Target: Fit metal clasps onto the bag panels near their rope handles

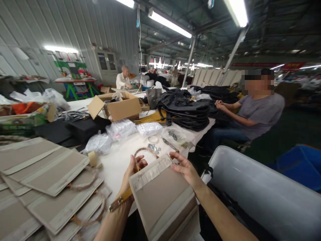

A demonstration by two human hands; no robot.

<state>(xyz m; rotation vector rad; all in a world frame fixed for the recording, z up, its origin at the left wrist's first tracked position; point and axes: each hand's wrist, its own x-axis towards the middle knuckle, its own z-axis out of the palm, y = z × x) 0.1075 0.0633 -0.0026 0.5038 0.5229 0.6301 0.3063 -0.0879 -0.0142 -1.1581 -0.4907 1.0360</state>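
A beige bag panel (163,197) with a pale strip along its top edge is tilted up in front of me, its lower part folded. A curved brown handle (146,149) rises behind that top edge. My left hand (135,166) is closed around the handle's left end, its fingers curled and partly behind the panel. My right hand (184,167) grips the upper right corner, thumb in front and some fingers hidden. A yellow strap with a metal clasp (117,203) sticks out by my left wrist. Small metal parts (153,149) lie on the white table just beyond.
Similar bag panels with handles (50,167) are stacked at left. A tape roll (152,139), plastic bags (122,129), a cardboard box (124,108) and piled black bags (185,110) stand farther back. A grey bin (250,177) is at right; a co-worker (260,110) sits beyond.
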